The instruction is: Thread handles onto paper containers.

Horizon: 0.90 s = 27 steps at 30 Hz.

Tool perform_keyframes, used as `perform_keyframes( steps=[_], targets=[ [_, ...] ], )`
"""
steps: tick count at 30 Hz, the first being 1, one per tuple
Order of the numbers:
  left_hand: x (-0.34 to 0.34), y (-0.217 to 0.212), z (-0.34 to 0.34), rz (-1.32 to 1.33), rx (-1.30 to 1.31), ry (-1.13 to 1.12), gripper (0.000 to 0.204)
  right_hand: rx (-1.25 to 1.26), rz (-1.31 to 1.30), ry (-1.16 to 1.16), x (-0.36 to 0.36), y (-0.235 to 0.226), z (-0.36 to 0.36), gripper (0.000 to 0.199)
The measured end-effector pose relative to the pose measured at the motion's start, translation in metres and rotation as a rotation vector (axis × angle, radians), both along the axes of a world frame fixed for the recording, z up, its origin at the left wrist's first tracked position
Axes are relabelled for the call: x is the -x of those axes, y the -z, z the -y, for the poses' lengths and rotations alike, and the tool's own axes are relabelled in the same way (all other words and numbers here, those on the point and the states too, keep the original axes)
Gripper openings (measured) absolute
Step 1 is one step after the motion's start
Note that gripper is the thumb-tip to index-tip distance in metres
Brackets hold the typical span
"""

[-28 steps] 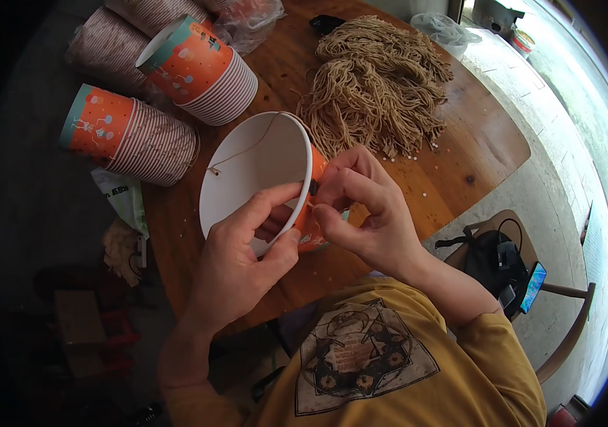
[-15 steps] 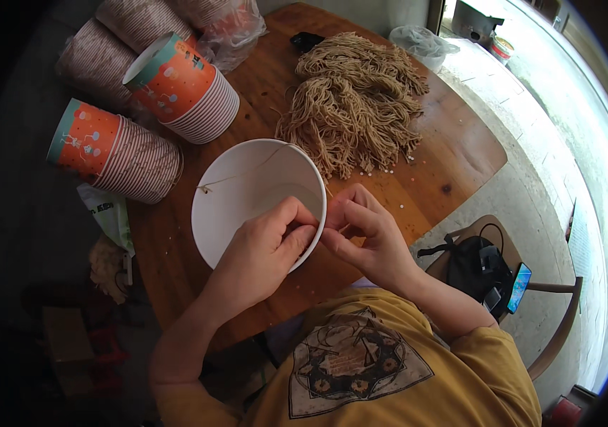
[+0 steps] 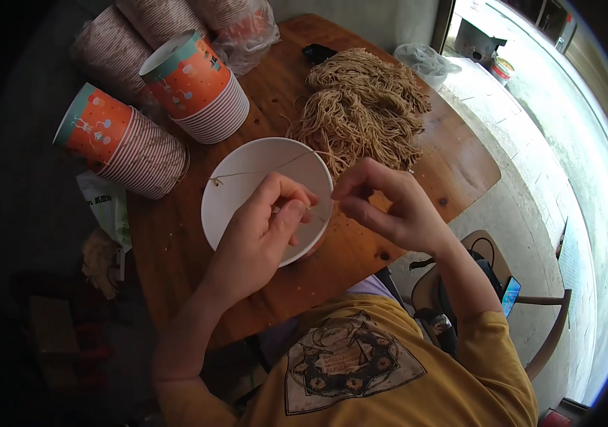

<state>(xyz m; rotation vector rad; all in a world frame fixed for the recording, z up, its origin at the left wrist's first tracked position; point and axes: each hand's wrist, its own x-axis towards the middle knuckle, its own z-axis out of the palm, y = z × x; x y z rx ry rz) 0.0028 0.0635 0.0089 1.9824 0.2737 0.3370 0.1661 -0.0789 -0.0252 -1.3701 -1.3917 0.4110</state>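
A white-lined paper bucket [image 3: 231,203] stands on the wooden table in front of me, its mouth tilted toward me. A thin tan cord [image 3: 261,171] spans its mouth, with a small knot at the left rim. My left hand [image 3: 258,231] hangs over the bucket's right part, thumb and fingers pinched on what looks like the cord's end. Just outside the right rim, my right hand [image 3: 393,206] is closed in a pinch. Between the two hands a thin strand shows faintly; the fingertips partly hide it.
Behind the bucket lies a heap of tan cords [image 3: 368,107]. To the left are stacked orange-and-green paper buckets [image 3: 201,92] and another stack [image 3: 123,146] lying tilted. Bagged stacks stand behind them. A chair [image 3: 546,341] with a black bag and a phone [image 3: 510,296] is at the right.
My right hand has moved up and right, away from the rim and my left hand. My left hand has risen slightly. The whole view has shifted a little.
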Motion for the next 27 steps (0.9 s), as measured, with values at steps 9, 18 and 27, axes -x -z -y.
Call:
perform_keyframes(
  steps=[9,18,27],
  targets=[
    [-0.017,0.009,-0.002,-0.133,0.544,0.053,0.013,0.066,-0.391,-0.158,0.004,0.008,-0.008,0.014],
    [-0.012,0.009,-0.002,-0.107,0.671,0.116,0.023,0.082,-0.360,-0.347,-0.011,-0.012,-0.010,0.012],
    [-0.013,0.010,-0.001,-0.139,0.639,0.059,0.012,0.124,-0.087,-0.332,-0.015,-0.023,-0.008,0.013]
  ],
)
